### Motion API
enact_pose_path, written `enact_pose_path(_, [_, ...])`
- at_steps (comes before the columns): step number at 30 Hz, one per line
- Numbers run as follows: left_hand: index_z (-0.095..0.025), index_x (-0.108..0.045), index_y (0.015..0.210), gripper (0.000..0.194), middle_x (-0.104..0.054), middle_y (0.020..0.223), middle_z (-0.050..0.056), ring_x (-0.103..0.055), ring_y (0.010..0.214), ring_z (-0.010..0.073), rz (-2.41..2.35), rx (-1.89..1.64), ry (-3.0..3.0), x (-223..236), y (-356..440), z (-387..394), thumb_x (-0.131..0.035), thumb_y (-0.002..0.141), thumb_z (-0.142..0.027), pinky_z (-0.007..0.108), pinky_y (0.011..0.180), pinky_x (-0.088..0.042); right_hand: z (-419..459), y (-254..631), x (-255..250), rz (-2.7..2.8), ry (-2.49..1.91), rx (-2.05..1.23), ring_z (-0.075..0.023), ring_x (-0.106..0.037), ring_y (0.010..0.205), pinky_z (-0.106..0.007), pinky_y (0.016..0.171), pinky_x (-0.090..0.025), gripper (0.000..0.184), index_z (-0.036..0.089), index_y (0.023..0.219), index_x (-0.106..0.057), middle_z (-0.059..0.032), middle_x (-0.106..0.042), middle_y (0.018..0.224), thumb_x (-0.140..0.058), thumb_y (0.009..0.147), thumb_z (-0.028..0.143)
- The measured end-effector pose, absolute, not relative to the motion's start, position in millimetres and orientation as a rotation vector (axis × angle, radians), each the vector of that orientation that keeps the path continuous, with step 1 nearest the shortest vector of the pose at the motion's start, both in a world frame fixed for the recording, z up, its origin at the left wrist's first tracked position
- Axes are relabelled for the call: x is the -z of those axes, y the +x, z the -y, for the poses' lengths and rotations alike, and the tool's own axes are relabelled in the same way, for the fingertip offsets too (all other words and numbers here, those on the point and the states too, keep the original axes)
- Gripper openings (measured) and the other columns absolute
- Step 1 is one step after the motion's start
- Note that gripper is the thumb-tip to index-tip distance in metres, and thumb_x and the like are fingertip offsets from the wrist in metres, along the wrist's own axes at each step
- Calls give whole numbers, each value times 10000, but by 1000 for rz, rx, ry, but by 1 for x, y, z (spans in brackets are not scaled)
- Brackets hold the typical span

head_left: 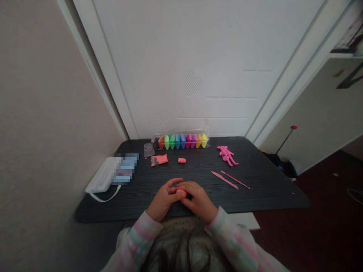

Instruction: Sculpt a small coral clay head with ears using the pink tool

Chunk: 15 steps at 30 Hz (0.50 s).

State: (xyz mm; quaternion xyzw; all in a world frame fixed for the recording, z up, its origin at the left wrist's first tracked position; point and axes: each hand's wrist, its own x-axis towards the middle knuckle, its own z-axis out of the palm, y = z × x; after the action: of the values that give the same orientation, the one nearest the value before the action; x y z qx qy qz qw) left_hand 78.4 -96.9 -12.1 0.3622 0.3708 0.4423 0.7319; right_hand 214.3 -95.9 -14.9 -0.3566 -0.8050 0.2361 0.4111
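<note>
A lump of coral modelling clay is held between my two hands near the front edge of the dark table. My left hand curls around its left side, with the thumb against it. From the right, my right hand bends its fingers over the clay, hiding part of it. A short coral clay roll lies just beyond my hands. To its left is an opened coral clay packet. Right of my hands lie a pink modelling knife and a thin pink modelling stick.
Several coloured clay packets stand in a clear plastic tray at the table's back, against a white door. A small clear bag sits beside them. Pink figure-shaped pieces lie right; a white device with a cable lies left.
</note>
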Motion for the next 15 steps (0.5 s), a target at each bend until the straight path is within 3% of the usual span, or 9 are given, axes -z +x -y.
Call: enact_pose_path(15, [-145,-484,1008,472,-642,680,-3,-568,612,95,-792,-993,773,9,80,100,-668,576,-100,211,634,-397,96,211,18,2002,-885,-584,-144,-556,854,-300,773,-413,182,218,891,-595,-17,-646,887,-546,726,157])
